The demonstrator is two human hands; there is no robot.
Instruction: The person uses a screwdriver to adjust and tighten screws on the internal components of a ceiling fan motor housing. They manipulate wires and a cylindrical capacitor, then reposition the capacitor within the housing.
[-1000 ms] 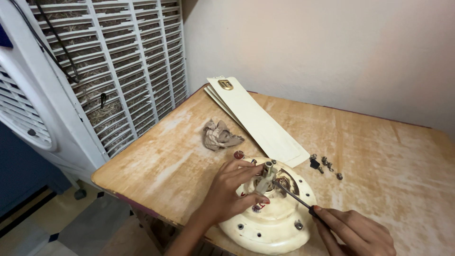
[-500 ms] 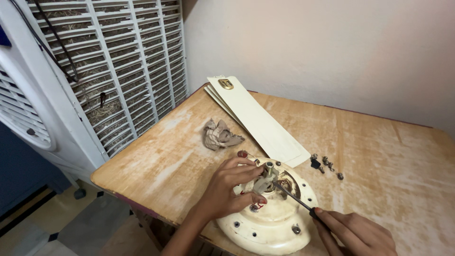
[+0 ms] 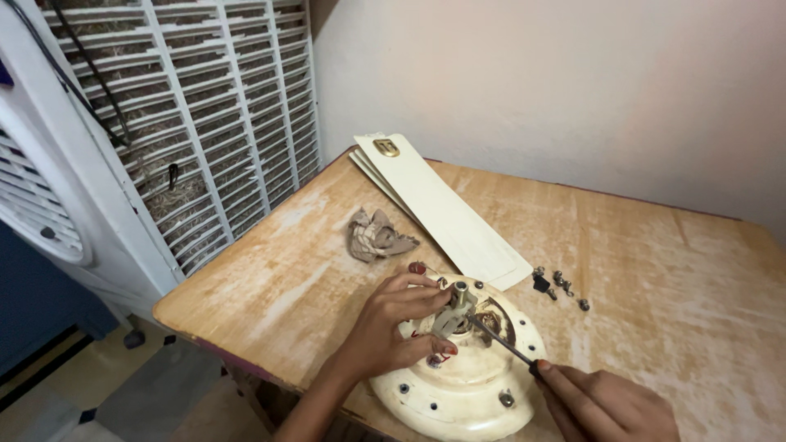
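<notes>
The left hand (image 3: pixel 393 323) is curled around the central shaft assembly (image 3: pixel 455 309) of a cream fan motor housing (image 3: pixel 458 385), fingers closed on the metal piece that stands up from the middle. The right hand (image 3: pixel 610 405) is closed around the handle of a screwdriver (image 3: pixel 501 341), whose thin shank runs up and left from the fist so that the tip meets the hub just beside the left fingertips. The housing sits directly under both hands, at the near edge of the wooden table (image 3: pixel 655 270).

Just beyond the right hand lies a loose cluster of screws (image 3: pixel 558 284). Beyond the left hand rests a crumpled rag (image 3: pixel 375 237), and past that a stack of cream fan blades (image 3: pixel 442 209) stretches away. To the far left stands a white air cooler (image 3: pixel 147 139).

Risks noted: the driver tip works very close to the left fingers, so a slip off the fastener could jab them. The housing overhangs the near table edge slightly; downward force could tip or shift it. The screws lie unconfined and may roll
</notes>
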